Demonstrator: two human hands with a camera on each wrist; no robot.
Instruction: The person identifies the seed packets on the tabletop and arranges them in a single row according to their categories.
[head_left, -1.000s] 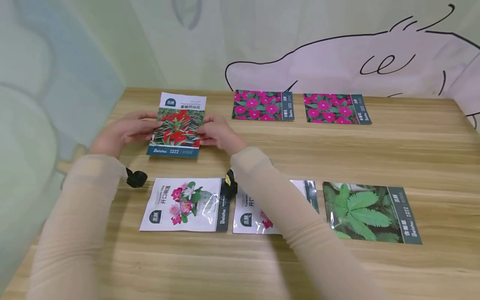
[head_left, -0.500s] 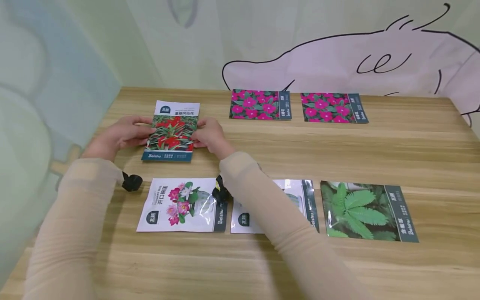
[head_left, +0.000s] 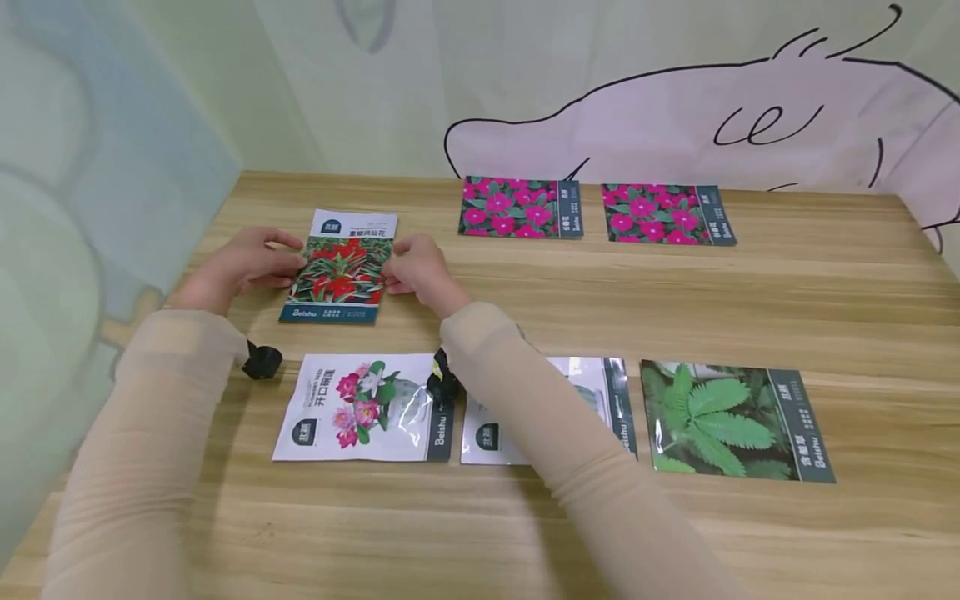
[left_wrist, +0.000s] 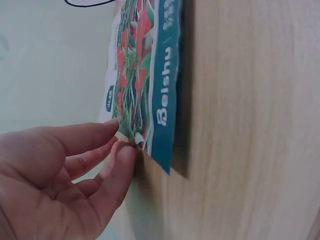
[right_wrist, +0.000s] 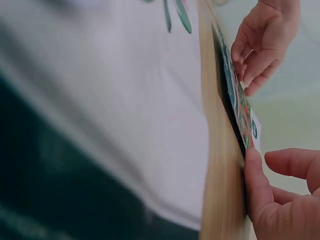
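Observation:
A seed packet (head_left: 339,268) with red flowers lies almost flat at the back left, close over the wooden table, its white end toward the wall. My left hand (head_left: 258,265) holds its left edge; in the left wrist view the thumb (left_wrist: 121,157) and index fingertip meet at the packet's side. At the opposite edge, my right hand (head_left: 420,268) holds with curled fingers. The right wrist view shows the right thumb (right_wrist: 255,175) against the packet's edge, the index finger raised apart from it.
Nearer me lie a white lotus seed packet (head_left: 367,408), a second white packet (head_left: 487,450) partly covered by my right sleeve, and a green-leaf packet (head_left: 738,421). Two pink-flower packets (head_left: 517,208) lie along the back by the printed wall (head_left: 360,100).
Both hands have brought the red-flower packet slightly toward me and lowered it flatter to the table. Over the last half second it has shifted only a little; the other packets stay put.

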